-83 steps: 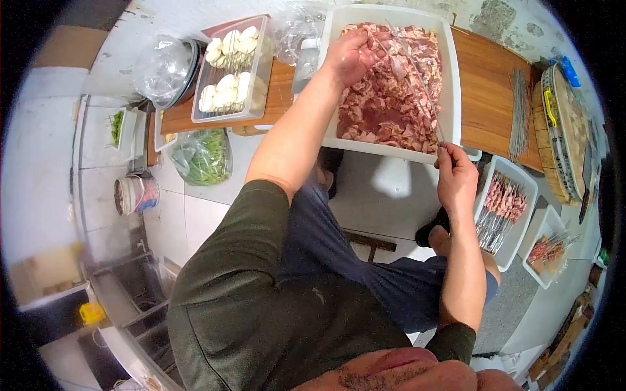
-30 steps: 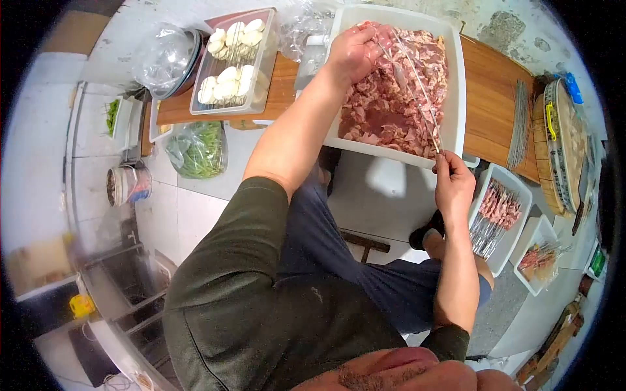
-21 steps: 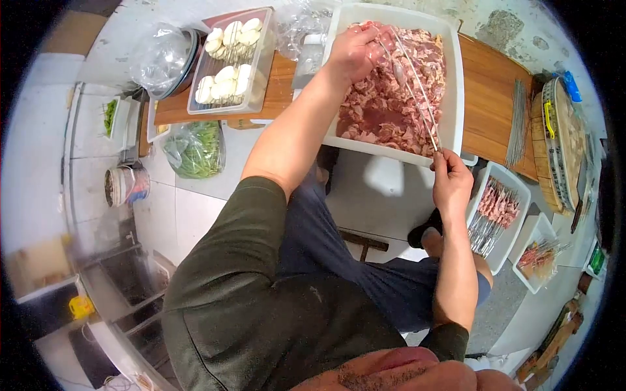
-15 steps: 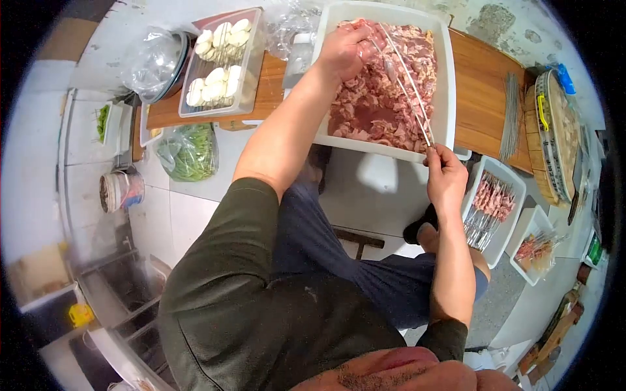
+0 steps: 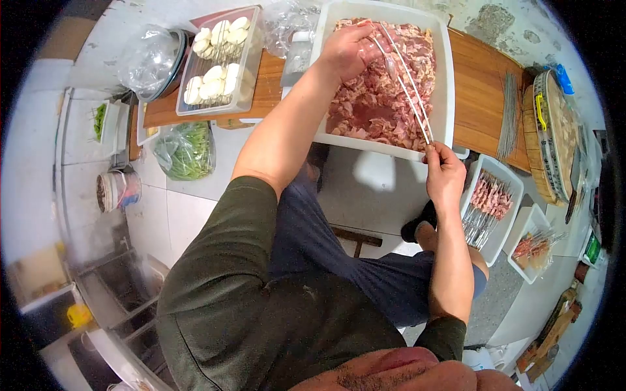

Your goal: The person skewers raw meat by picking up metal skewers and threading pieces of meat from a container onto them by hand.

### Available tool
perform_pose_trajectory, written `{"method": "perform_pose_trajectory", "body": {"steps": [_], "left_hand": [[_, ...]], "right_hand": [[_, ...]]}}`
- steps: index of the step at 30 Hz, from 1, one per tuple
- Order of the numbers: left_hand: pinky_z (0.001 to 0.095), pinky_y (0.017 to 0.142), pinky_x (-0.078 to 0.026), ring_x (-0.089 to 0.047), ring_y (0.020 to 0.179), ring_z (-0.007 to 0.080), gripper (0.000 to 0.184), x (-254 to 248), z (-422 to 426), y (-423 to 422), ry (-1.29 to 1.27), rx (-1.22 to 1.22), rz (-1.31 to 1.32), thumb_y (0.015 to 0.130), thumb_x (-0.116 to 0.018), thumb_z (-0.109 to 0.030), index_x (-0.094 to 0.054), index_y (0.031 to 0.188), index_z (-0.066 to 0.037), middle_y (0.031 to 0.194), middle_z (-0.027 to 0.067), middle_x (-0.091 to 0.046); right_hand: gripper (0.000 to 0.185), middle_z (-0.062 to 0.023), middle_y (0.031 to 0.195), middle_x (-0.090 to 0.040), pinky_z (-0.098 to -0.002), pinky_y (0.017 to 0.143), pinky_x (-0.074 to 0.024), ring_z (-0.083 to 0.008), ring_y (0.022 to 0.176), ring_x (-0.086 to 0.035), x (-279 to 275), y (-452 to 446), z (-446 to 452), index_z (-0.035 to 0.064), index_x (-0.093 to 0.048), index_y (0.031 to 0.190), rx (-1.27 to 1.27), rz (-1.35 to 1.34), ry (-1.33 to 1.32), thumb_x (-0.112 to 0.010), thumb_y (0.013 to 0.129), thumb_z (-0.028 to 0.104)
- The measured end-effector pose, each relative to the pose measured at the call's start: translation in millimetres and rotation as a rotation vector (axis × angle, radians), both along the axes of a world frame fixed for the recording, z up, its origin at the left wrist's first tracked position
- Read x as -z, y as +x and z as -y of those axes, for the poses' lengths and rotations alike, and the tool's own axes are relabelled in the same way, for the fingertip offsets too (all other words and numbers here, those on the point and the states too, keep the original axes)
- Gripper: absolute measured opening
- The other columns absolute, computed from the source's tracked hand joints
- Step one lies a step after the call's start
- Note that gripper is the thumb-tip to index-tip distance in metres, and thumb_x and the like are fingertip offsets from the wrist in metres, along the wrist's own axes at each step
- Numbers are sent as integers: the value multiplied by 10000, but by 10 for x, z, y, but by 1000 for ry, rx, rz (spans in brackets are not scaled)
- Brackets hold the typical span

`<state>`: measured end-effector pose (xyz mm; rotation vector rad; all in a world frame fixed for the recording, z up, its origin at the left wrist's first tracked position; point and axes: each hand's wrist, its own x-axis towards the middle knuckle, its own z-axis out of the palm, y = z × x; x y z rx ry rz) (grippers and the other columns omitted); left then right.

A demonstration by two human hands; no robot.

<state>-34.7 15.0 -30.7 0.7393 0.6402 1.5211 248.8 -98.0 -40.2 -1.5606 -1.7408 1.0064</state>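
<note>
Over raw meat [image 5: 366,107], thin skewers [image 5: 417,96], lower ends in right hand [image 5: 445,171]

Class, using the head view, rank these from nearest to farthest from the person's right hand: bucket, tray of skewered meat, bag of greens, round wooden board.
From the right hand:
1. Tray of skewered meat, just to its right.
2. Round wooden board, farther right.
3. Bag of greens, left side.
4. Bucket, far left.

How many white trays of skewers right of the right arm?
2: the larger tray beside the right forearm, and the smaller tray farther right. A pale edge under the meat tub may be another; its contents are hidden.
</note>
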Motion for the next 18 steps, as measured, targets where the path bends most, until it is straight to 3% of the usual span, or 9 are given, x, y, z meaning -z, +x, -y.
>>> {"method": "perform_pose_trajectory", "body": {"steps": [2,6,12,15,18], "left_hand": [[399,896,-534,-635,1011,287,291,-25,17,14,-37,-1,37,1022,-430,-173,-507,1163,70,1137,198,-610],[401,915,-522,-633,1016,282,316,62,-2,16,39,-27,-42,1029,-429,-200,-499,1172,72,1148,204,-605],[313,715,-536,-664,861,216,237,151,-87,-12,3,-14,-118,989,-509,-161,-538,1134,24,1034,156,-656],[270,612,-499,-643,741,167,188,23,12,169,-52,-132,-1,961,-551,-133,-571,1085,7,936,118,-673],[264,594,-489,-620,696,152,165,104,-58,115,-70,-109,-70,955,-561,-117,-583,1060,9,882,93,-662]], "right_hand": [[245,-138,768,-680,-311,698,-496,-157,716,-629,-87,-15,-8,25,-698,1057,4,23,-53,-633,912,212],[246,-163,782,-682,-330,702,-502,-204,726,-653,-100,-30,-13,16,-697,1047,1,51,-54,-636,906,209],[231,-170,797,-684,-349,701,-504,-248,729,-662,-32,8,-5,19,-696,1027,-1,61,-30,-625,904,201],[229,-169,794,-682,-349,697,-502,-248,719,-657,-51,11,14,19,-695,1027,8,67,-28,-618,908,199],[226,-164,785,-679,-346,691,-501,-236,708,-648,-50,23,23,17,-694,1024,19,70,-18,-613,911,196]]}}
